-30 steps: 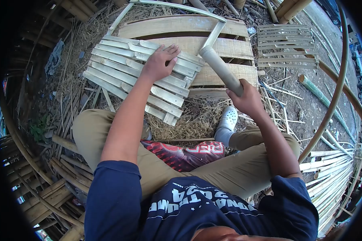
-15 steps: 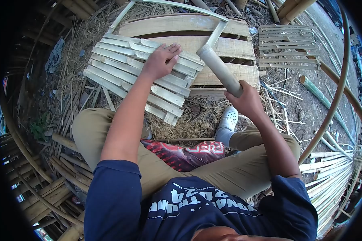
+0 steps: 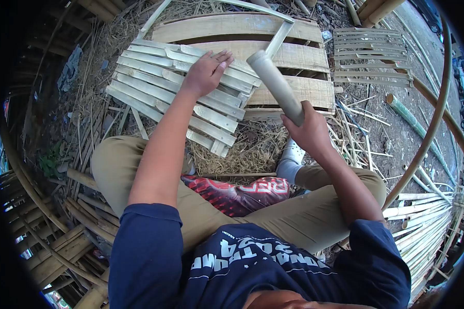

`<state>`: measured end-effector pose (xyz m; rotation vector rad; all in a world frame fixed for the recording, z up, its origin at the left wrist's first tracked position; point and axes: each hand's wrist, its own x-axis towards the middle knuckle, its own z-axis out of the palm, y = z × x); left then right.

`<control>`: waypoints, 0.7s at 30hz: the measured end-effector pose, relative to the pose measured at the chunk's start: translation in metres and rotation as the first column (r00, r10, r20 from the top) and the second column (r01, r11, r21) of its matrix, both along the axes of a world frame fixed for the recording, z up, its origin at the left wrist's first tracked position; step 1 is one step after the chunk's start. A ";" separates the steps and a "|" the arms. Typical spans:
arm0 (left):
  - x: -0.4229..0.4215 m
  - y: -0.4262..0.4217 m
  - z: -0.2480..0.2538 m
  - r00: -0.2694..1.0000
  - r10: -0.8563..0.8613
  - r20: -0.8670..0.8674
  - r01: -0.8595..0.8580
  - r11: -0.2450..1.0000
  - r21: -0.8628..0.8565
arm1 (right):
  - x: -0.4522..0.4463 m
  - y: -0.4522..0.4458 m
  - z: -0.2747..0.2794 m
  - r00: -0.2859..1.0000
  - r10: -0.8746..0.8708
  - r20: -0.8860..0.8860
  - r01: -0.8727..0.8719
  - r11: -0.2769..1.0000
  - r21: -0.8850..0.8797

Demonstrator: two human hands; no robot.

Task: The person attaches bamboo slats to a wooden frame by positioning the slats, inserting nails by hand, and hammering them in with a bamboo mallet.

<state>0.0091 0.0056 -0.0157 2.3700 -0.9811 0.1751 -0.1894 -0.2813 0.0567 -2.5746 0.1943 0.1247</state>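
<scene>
Slatted panel (image 3: pixel 211 119) of pale split strips, uneven at the ends, lies slantwise in the head view over the left part of the plank platform (image 3: pixel 294 54) and past its near edge, with the left hand (image 3: pixel 203 74) pressed flat on it, holding nothing closed inside. The right hand (image 3: pixel 309 131), near the platform's right near corner, has fingers wrapped around a thick bamboo tube (image 3: pixel 276 85), whose far end is above the planks. Nearer than the platform, red patterned cloth (image 3: pixel 232 198) shows "RE", and dark blue shirt (image 3: pixel 263 273) shows "TRUMP" and "2024", upside down.
</scene>
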 end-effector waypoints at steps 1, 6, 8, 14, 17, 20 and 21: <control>0.002 0.001 -0.001 1.000 -0.003 0.002 0.003 1.000 -0.001 | 0.000 -0.002 -0.002 1.000 0.009 0.014 -0.009 1.000 -0.016; 0.003 -0.001 -0.001 1.000 -0.002 0.003 0.002 1.000 0.005 | -0.001 -0.008 -0.006 0.999 -0.022 0.037 0.022 1.000 -0.002; 0.000 -0.001 0.001 1.000 0.006 0.001 -0.006 1.000 0.009 | 0.002 -0.006 -0.002 0.998 -0.047 0.035 0.046 0.999 0.014; -0.002 -0.002 0.003 1.000 0.012 0.006 -0.012 1.000 -0.001 | 0.000 -0.003 -0.004 0.981 -0.137 0.139 0.110 0.977 0.185; -0.003 -0.001 0.003 1.000 0.012 -0.002 -0.012 1.000 -0.023 | -0.004 0.009 -0.002 0.822 -0.359 0.442 0.077 0.839 0.539; -0.003 -0.002 0.001 0.999 0.012 0.040 -0.012 1.000 -0.016 | 0.008 -0.012 -0.012 0.998 0.058 -0.024 -0.059 0.996 -0.066; 0.000 -0.003 0.004 0.999 0.016 0.037 -0.015 1.000 -0.007 | 0.007 -0.009 -0.010 1.000 0.018 0.016 -0.018 0.999 -0.041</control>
